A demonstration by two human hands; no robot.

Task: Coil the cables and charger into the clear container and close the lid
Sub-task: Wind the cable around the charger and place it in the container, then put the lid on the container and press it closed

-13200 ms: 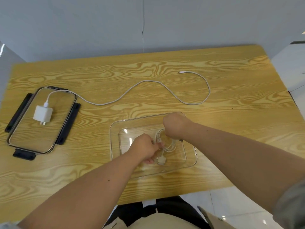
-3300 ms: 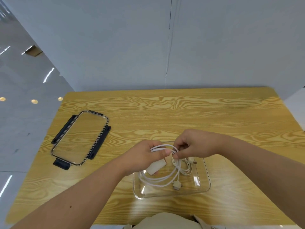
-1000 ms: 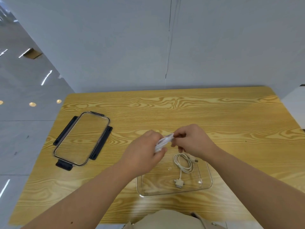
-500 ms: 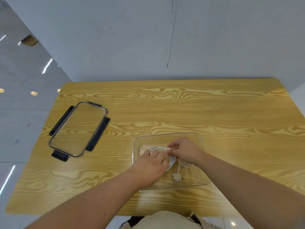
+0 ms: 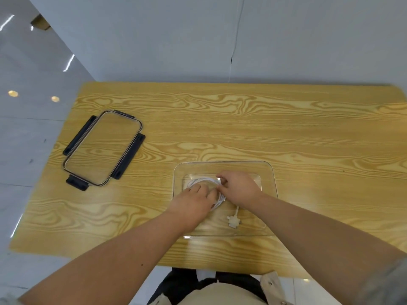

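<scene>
The clear container [image 5: 269, 170] sits on the table's near middle. Inside it lies a coiled white cable [image 5: 201, 181]; my left hand [image 5: 193, 203] presses down on the coil's near side and my right hand [image 5: 239, 187] pinches it at its far right. The charger is hidden under my hands. A second white cable's multi-head plug [image 5: 233, 222] lies on the container floor near the front. The clear lid [image 5: 102, 148] with black clasps lies flat at the table's left.
The wooden table [image 5: 264, 128] stands against a grey wall. Its left edge drops to a tiled floor. My legs show under the near edge.
Both hands have lowered the coiled cable from above the container down onto its floor, and the head camera has tilted down a little.
</scene>
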